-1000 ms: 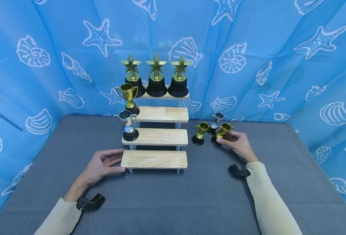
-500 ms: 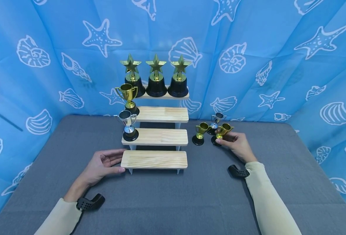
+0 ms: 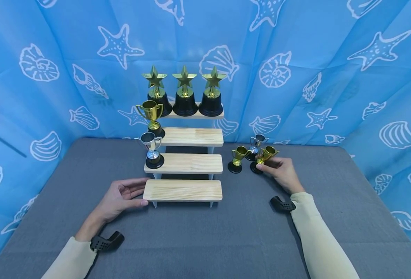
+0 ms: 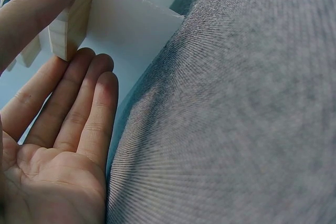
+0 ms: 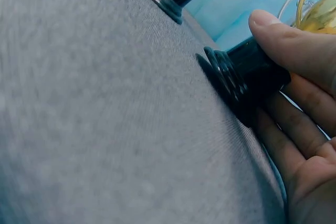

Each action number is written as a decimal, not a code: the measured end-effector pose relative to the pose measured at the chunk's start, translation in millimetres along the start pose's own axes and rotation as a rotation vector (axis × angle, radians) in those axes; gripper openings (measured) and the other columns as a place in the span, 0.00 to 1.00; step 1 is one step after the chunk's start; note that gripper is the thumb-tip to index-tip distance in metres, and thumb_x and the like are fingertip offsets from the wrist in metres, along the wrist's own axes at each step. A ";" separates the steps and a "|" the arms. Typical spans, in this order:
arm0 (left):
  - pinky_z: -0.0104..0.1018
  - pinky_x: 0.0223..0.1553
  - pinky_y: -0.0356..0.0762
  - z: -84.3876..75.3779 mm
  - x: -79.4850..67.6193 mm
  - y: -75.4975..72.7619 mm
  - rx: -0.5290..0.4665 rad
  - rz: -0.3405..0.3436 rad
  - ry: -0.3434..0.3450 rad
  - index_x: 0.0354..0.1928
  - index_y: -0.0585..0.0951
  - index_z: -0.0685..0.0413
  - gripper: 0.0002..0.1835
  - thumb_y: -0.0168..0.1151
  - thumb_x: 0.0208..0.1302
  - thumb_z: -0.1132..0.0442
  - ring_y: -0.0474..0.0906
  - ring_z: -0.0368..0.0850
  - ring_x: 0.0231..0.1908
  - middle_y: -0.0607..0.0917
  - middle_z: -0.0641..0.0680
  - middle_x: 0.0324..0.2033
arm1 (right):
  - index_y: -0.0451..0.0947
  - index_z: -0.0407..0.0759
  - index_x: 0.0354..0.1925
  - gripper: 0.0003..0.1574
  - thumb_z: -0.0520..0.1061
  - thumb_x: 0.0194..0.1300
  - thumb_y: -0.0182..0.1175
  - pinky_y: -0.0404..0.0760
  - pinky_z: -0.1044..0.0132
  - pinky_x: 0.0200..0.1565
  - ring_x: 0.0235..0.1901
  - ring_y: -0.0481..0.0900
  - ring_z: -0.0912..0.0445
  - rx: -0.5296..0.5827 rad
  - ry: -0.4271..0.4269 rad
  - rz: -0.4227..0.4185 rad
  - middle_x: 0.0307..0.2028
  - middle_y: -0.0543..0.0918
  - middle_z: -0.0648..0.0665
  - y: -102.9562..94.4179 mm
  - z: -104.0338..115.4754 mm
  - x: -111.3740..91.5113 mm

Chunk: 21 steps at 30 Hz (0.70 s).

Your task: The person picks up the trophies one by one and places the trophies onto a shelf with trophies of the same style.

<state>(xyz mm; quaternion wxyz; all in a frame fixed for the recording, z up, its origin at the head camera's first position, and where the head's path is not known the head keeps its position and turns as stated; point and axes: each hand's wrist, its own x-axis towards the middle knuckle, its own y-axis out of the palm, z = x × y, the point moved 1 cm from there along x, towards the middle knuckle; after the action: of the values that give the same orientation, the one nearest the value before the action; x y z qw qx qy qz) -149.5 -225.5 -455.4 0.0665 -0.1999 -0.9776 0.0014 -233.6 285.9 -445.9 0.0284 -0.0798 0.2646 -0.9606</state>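
Note:
My right hand [image 3: 283,170] pinches a small gold trophy cup [image 3: 268,152] by its black base [image 5: 255,72], thumb on the near side and fingers behind. In the right wrist view the base is close over the grey cloth. Beside it stand another gold trophy cup [image 3: 240,153] and, behind, a silver one [image 3: 258,140]. My left hand [image 3: 116,198] rests at the left end of the lowest wooden step [image 3: 182,190] of a display stand. Its thumb [image 4: 47,9] lies along the board's front corner; the other fingers extend, nearly straight, under the board's edge.
Three gold star trophies [image 3: 185,102] stand on the top step. Below them, at the left ends of the middle steps, are a gold cup [image 3: 152,112] and a silver cup [image 3: 151,143]. A blue curtain [image 3: 317,50] hangs behind the grey-clothed table [image 3: 226,240].

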 end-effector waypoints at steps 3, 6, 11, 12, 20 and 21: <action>0.37 0.60 0.79 -0.1 -0.1 0.1 0.004 -0.002 0.000 0.66 0.65 0.82 0.37 0.70 0.54 0.81 0.80 0.41 0.58 0.77 0.70 0.61 | 0.85 0.32 0.51 0.24 0.48 0.63 0.74 0.79 0.78 0.37 0.40 0.80 0.62 -0.008 0.007 -0.010 0.46 0.87 0.34 0.2 1.4 0.6; 0.37 0.60 0.79 -0.5 -0.2 0.1 0.001 -0.002 -0.002 0.66 0.65 0.82 0.37 0.70 0.54 0.81 0.80 0.41 0.58 0.77 0.70 0.61 | 0.85 0.32 0.51 0.24 0.47 0.62 0.74 0.79 0.77 0.36 0.40 0.80 0.63 -0.009 0.005 -0.019 0.46 0.87 0.34 -0.4 4.3 1.0; 0.37 0.61 0.79 -0.9 -0.7 0.5 -0.006 0.000 -0.001 0.66 0.65 0.82 0.38 0.70 0.54 0.81 0.80 0.41 0.58 0.77 0.68 0.62 | 0.86 0.31 0.49 0.24 0.47 0.61 0.75 0.78 0.76 0.33 0.37 0.79 0.62 -0.027 -0.006 -0.029 0.44 0.88 0.34 -2.7 12.8 1.0; 0.37 0.61 0.79 -1.0 -0.8 0.5 -0.006 0.000 0.000 0.66 0.65 0.82 0.38 0.70 0.54 0.81 0.80 0.41 0.58 0.77 0.68 0.61 | 0.86 0.31 0.49 0.24 0.47 0.60 0.75 0.78 0.76 0.34 0.38 0.79 0.62 -0.031 -0.008 -0.028 0.45 0.88 0.34 -3.1 14.5 1.0; 0.36 0.61 0.79 -0.5 -0.7 0.3 -0.002 0.001 0.004 0.66 0.65 0.82 0.37 0.70 0.54 0.81 0.80 0.41 0.58 0.77 0.68 0.61 | 0.86 0.31 0.48 0.22 0.44 0.59 0.76 0.79 0.77 0.38 0.41 0.81 0.63 -0.029 -0.064 -0.030 0.45 0.88 0.34 -6.4 29.1 0.5; 0.36 0.61 0.79 -0.4 -0.7 0.3 -0.002 0.000 0.003 0.66 0.65 0.82 0.37 0.70 0.54 0.81 0.80 0.42 0.58 0.77 0.68 0.61 | 0.86 0.31 0.48 0.22 0.44 0.59 0.76 0.80 0.77 0.40 0.42 0.82 0.64 -0.023 -0.073 -0.032 0.45 0.88 0.35 -6.8 31.5 0.2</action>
<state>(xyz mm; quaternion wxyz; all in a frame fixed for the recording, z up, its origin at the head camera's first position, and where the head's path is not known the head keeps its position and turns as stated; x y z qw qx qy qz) -148.7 -225.4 -455.1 0.0676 -0.1999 -0.9775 0.0002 -228.5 275.8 -415.8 0.0219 -0.1193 0.2729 -0.9544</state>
